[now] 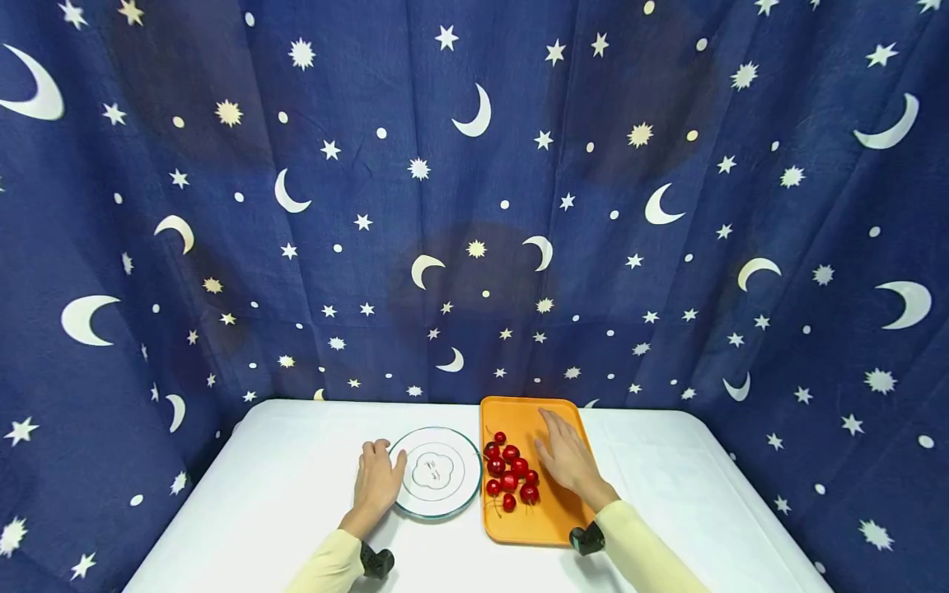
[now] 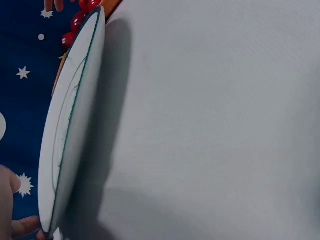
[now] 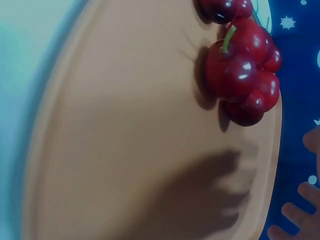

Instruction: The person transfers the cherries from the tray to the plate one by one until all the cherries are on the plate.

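Note:
A round white plate (image 1: 460,469) with a green rim and a flower-shaped line pattern sits on the table, left of centre. At its left edge is my left hand (image 1: 376,479), fingers loosely bent at the rim and thumb over the plate. In the left wrist view, fingertips (image 2: 24,227) meet the far end of the plate's rim. My right hand (image 1: 569,455) hovers over the right half of an orange tray (image 1: 511,527), fingers spread and holding nothing. Several dark red cherries (image 1: 509,481), some with stems, lie grouped on the tray's left side, left of that hand.
The tray stands right beside the plate, their edges nearly meeting. Both are on a white-covered table (image 1: 296,494). A dark blue curtain (image 1: 474,206) with moons and stars rises behind the table and along its sides.

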Demonstrator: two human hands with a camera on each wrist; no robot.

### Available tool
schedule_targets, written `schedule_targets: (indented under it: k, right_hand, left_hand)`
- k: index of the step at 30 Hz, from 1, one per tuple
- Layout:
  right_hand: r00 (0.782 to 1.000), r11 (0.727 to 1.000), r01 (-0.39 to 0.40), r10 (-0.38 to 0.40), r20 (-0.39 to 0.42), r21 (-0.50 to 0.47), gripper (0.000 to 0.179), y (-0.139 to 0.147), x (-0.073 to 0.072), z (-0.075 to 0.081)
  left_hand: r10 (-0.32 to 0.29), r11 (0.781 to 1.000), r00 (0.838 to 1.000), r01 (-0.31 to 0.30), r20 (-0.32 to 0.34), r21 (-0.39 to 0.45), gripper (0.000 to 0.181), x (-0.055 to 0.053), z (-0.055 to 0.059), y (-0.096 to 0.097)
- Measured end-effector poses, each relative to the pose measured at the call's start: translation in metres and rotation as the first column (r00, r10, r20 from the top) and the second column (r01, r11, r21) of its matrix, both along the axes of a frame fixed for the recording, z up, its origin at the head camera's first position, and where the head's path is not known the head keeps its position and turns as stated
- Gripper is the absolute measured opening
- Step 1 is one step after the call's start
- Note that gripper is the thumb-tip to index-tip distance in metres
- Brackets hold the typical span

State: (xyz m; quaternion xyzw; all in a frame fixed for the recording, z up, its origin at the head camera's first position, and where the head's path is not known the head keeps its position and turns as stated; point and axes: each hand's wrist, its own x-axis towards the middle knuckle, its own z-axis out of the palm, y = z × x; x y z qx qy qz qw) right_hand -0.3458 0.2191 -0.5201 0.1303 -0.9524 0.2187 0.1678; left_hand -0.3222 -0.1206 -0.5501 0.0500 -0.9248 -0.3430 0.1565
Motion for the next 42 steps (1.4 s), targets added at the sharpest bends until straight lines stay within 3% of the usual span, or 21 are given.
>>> schedule_targets:
  k: [9,18,25,37,42]
  right_hand:
    - [0.997,1.0,0.019,-0.017,0.079,-0.023,0.066,-0.009,-0.005,0.006]
    - [0.996,0.999,0.016,-0.013,0.084,-0.029,0.062,-0.028,-0.012,-0.003]
    - [0.994,0.997,0.013,-0.005,0.109,-0.079,0.056,-0.038,-0.017,-0.003]
    - [0.99,1.0,0.007,-0.002,0.144,-0.03,0.051,-0.05,-0.02,-0.001]
    - [0.99,1.0,0.002,0.001,0.142,-0.022,0.05,-0.054,-0.022,-0.002]
  left_hand:
    - [0.036,0.999,0.999,-0.036,-0.015,-0.012,0.033,-0.002,-0.004,-0.003]
    - [0.054,0.998,0.998,-0.055,-0.023,-0.02,0.031,-0.006,-0.008,-0.004]
    - [0.063,0.998,0.996,-0.062,-0.066,0.016,0.026,-0.007,-0.014,-0.005]
    - [0.056,0.998,0.994,-0.057,-0.091,-0.01,0.023,-0.005,-0.021,-0.002]
    - [0.082,0.996,0.991,-0.085,-0.109,-0.02,0.022,-0.005,-0.024,-0.002]
